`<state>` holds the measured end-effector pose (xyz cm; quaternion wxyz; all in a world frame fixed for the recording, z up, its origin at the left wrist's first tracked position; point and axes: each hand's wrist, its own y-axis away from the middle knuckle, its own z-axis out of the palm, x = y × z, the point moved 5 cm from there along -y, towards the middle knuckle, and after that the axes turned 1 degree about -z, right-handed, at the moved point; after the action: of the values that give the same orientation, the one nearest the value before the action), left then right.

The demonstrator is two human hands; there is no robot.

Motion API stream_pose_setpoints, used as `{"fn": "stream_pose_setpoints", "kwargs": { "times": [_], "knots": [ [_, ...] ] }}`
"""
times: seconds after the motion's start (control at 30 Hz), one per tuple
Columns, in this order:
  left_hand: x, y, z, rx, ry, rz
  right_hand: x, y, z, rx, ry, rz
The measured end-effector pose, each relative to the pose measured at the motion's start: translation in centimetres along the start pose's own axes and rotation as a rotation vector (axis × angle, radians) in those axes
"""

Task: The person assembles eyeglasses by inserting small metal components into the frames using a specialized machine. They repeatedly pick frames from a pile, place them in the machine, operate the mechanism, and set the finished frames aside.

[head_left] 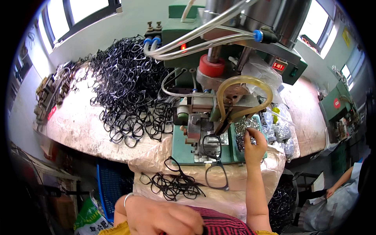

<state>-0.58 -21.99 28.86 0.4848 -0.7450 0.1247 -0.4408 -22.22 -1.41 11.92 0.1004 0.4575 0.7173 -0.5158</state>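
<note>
A black eyeglass frame (216,159) sits at the front of the green press, one rim against the metal fixture (203,135) and the other hanging toward me. My right hand (255,145) is over the green tray of small metal parts (243,127), thumb and fingertips pinched together; anything between them is too small to see. Low and close to my body, my left hand (164,216) has its fingers curled. Something dark shows at its fingertips, cut off by the picture's lower edge. Several black eyeglass frames (174,186) lie on the brown paper between me and the press.
A large heap of black frames (129,82) covers the bench left of the press. Clear hoses (203,29) and a yellowish looped tube (244,80) hang around it. Bags of small parts (280,133) lie right. A blue crate (111,188) stands below; another person (337,196) is at right.
</note>
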Motion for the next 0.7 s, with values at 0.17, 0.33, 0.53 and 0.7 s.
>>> {"fn": "stream_pose_setpoints", "kwargs": {
  "times": [0.17, 0.33, 0.53, 0.7],
  "knots": [
    [1.2, 10.2, -5.5, 0.95, -0.768, -0.539, 0.4, 0.7, 0.0, 0.005, -0.145, 0.124],
    [-3.8, 18.6, -19.7, 1.085, -1.937, -1.32, 0.4, -0.7, 1.5, -0.007, -0.247, 0.158],
    [-5.6, 25.6, -19.1, 1.22, -1.756, -0.683, 2.2, 1.6, -1.8, 0.018, -0.076, 0.143],
    [-2.8, 23.0, -15.3, 1.483, -1.239, -0.596, 1.5, 3.9, -6.6, -0.023, -0.241, 0.331]
  ]
}}
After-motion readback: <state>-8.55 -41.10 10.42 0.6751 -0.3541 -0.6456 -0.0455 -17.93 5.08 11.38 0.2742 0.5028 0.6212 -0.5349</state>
